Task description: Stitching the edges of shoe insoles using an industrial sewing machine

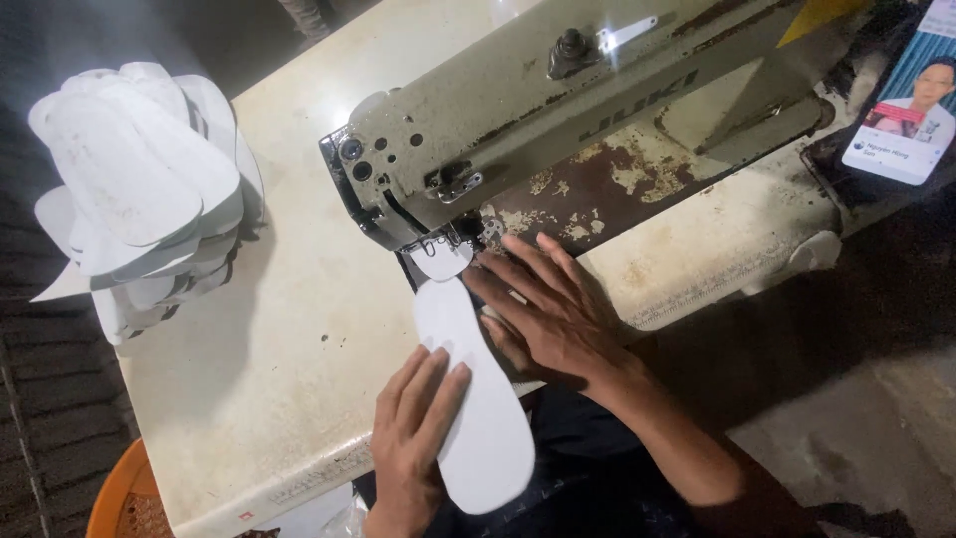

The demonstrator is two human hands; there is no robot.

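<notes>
A white insole-shaped piece [468, 379] lies flat on the cream table [289, 329], its toe end under the needle area [448, 244] of an old beige sewing machine [558, 110]. My left hand [413, 428] rests flat on the insole's left edge near the heel, fingers together. My right hand [548, 309] lies spread on the table along the insole's right side, fingertips close to the presser foot. Neither hand grips anything; both press down flat.
A tall, fanned stack of white insoles [139, 189] stands at the table's left end. An orange basket [124, 498] shows below the table's left corner. A phone with a lit screen [911, 110] sits at the far right behind the machine.
</notes>
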